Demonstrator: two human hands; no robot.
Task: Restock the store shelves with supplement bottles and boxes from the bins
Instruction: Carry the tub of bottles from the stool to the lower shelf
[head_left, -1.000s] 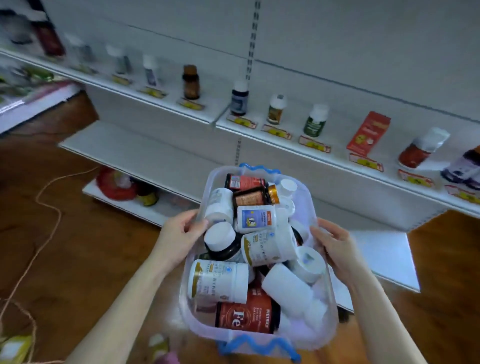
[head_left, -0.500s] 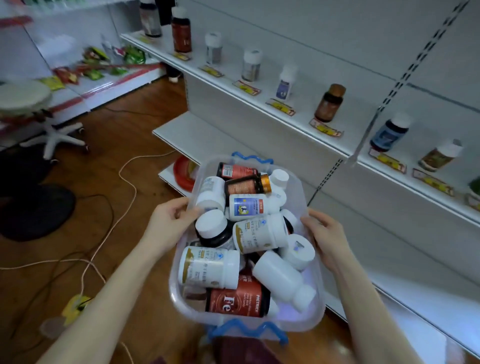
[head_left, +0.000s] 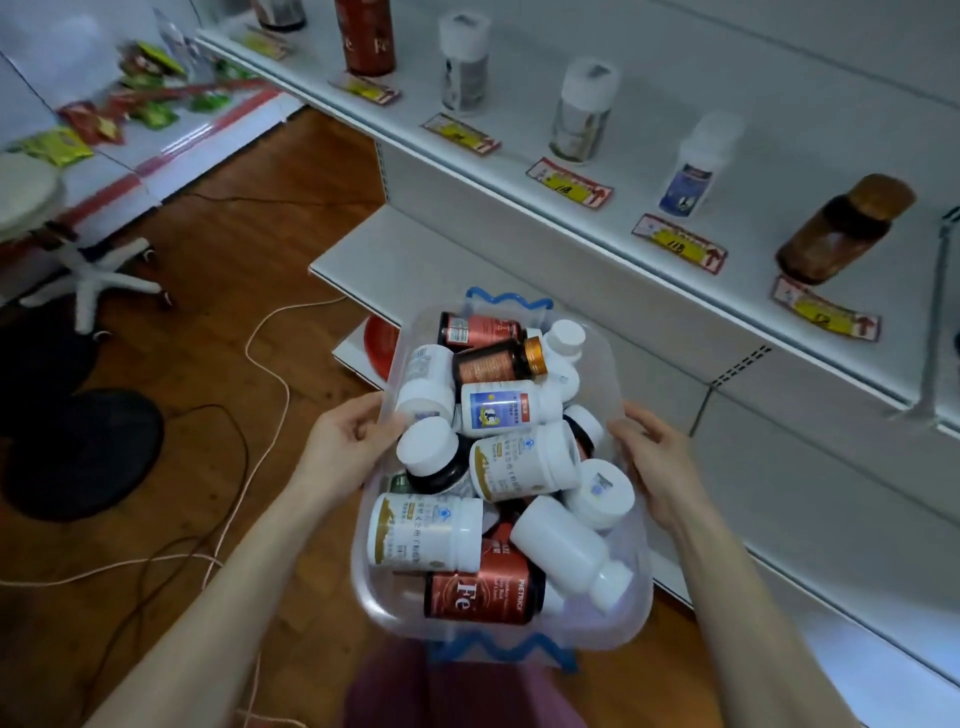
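A clear plastic bin (head_left: 631, 613) with wavy blue handles, heaped with supplement bottles, was held above the wooden floor (head_left: 218, 291) beside the white shelf (head_left: 649, 171). The left hand (head_left: 345, 447) and right hand (head_left: 654, 462) gripped its long rims, fingers curled over.

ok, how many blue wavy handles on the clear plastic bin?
2. One blue wavy handle at the clear plastic bin's far end, the other at its near end; none seems hidden.

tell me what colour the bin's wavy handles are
Blue wavy handles on the clear bin, best in the head view.
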